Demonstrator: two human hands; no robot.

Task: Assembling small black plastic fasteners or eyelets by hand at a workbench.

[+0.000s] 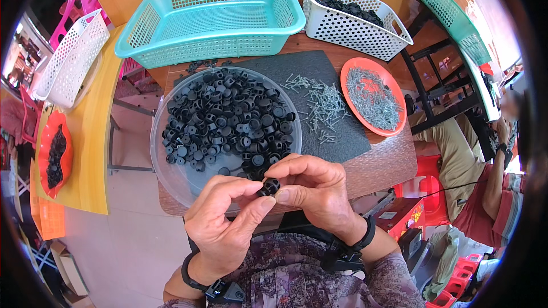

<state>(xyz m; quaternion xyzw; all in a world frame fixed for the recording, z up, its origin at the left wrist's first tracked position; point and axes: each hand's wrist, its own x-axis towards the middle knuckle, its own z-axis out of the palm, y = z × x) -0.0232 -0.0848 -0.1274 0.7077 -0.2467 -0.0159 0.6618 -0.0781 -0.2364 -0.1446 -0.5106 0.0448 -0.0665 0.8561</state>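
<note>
Brown tabletop [399,162] with a dark mat [351,141]; a round translucent tub [155,148] of black plastic fittings [228,105] stands toward the left edge, an orange dish [395,131] of metal screws toward the right. At the near edge, one black fitting [267,188] lies between the fingertips of the left hand [222,222] and right hand [322,194]; thumbs and index fingers, nearly closed, pinch it from both sides.

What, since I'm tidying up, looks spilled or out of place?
Loose metal screws lie scattered on the black mat, outside the orange plate holding more; small black pieces lie beyond the clear basin. Both may have spilled.
</note>
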